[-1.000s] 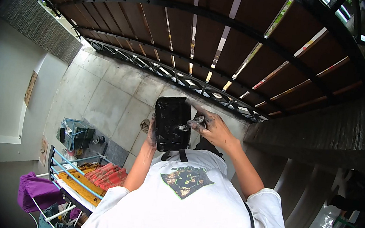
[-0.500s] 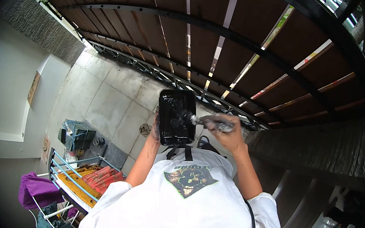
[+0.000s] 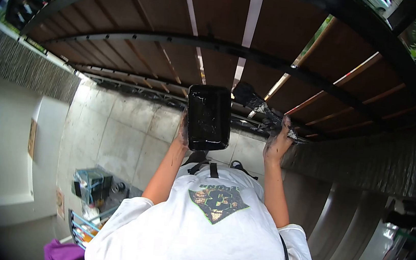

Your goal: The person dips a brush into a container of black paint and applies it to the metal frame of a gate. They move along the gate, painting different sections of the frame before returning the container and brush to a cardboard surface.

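My left hand is closed on the left side of a black paint tray, most of its fingers hidden under it. Wet, shiny black paint coats the inside of the tray. My right hand grips the handle of a paintbrush smeared with black and whitish paint. The brush's dark bristles point up and left, overlapping the lower slats of a dark brown gate with black metal bars. Dark paint stains show on both hands.
Pale tiles cover the floor below the gate. A blue-and-black crate, a blue rack and purple cloth stand at lower left. A textured wall runs along the right, above grey steps.
The brush has left the tray and moved up and right to the gate slats, now with bristles upward. The tray sits slightly higher in view. My head view has shifted toward the gate.
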`<state>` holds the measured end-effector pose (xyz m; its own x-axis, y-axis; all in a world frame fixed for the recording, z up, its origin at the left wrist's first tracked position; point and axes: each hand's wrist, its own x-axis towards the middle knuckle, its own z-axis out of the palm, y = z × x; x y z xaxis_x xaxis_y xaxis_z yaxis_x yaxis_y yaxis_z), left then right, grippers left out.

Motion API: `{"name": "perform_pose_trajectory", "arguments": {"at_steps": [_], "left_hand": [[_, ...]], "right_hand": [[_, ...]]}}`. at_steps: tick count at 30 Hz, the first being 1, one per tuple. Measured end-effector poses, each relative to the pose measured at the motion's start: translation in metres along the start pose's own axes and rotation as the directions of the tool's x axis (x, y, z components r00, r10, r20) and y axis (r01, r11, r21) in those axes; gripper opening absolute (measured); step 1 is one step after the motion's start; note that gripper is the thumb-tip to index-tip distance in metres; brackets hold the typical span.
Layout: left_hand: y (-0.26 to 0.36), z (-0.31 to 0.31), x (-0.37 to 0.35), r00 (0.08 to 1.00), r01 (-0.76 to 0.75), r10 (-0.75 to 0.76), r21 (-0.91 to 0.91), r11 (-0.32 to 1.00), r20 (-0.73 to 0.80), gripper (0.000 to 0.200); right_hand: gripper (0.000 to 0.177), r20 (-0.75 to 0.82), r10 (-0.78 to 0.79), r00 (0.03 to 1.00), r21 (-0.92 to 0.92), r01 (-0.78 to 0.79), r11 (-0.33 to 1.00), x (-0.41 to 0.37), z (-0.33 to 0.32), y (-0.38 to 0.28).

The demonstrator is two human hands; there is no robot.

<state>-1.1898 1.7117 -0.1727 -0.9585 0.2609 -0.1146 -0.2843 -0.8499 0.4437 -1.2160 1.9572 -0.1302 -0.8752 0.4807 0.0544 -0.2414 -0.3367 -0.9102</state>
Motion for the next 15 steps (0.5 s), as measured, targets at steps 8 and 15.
{"name": "perform_pose_trajectory", "arguments": {"at_steps": [8,15], "left_hand": [[0.075,-0.031,0.030,0.988,0.146,-0.144,-0.035,0.989,0.062,0.067],[0.119,-0.053,0.038,0.960,0.279,-0.277,-0.034,0.960,0.047,0.066]], "right_hand": [[0.030,-0.322,0.020,0.947,0.225,0.056,0.973,0.022,0.068,0.052],[0.036,-0.480,0.033,0.877,0.175,0.059,0.983,0.009,0.130,0.108]]}}
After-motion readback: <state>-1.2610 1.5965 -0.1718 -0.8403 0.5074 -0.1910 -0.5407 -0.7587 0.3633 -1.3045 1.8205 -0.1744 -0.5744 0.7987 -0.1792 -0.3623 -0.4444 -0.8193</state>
